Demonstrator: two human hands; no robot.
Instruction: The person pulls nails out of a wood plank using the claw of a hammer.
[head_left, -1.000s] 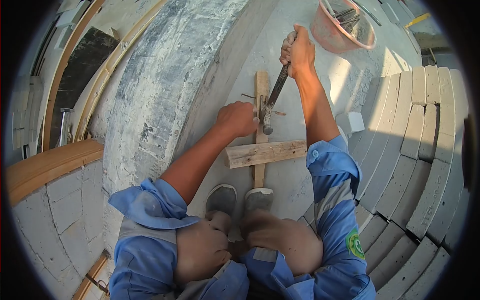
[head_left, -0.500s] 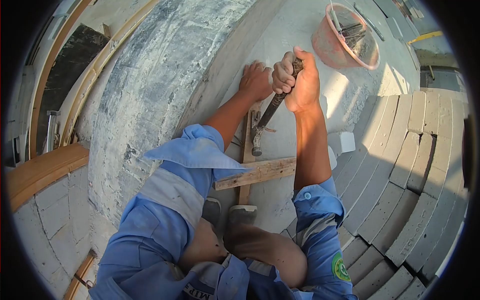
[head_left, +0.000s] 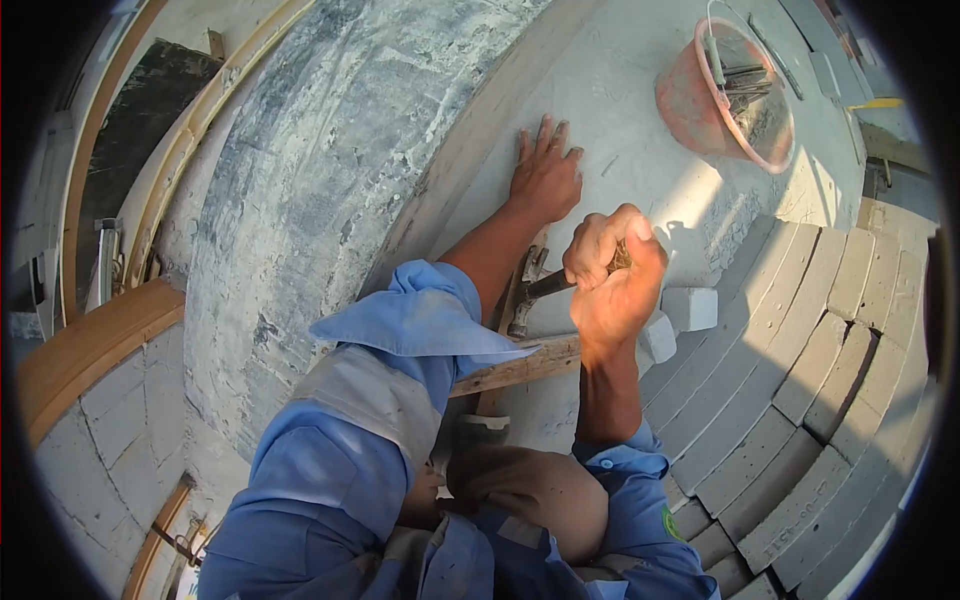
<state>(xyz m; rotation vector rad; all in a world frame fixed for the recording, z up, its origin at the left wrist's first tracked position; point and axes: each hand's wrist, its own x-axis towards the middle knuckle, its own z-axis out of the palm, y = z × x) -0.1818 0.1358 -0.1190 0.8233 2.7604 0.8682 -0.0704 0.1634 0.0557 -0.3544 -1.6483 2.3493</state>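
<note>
My right hand (head_left: pixel 615 275) is wrapped round the handle of a claw hammer (head_left: pixel 546 287). The hammer's head points down and left, over a narrow strip of wood that is partly hidden by it and by my left sleeve. Across that strip lies a short wooden board (head_left: pixel 535 362), its left end covered by the sleeve. Farther forward, my left hand (head_left: pixel 548 178) rests on the grey concrete floor with its fingers spread, beside the foot of a rough concrete wall (head_left: pixel 330 170). Nothing is in that hand.
A pink bucket (head_left: pixel 692 112) holding dark metal pieces stands at the front right, with a dark rod (head_left: pixel 777 58) behind it. Stacked grey blocks (head_left: pixel 745 330) fill the right side. Two white blocks (head_left: pixel 690 308) sit near my right wrist. Curved wooden boards (head_left: pixel 100 355) are at left.
My left hand has slid forward and right, with its fingers now spread. My right hand has come down and nearer with the hammer, whose handle now tilts flatter. The view has shifted slightly.
</note>
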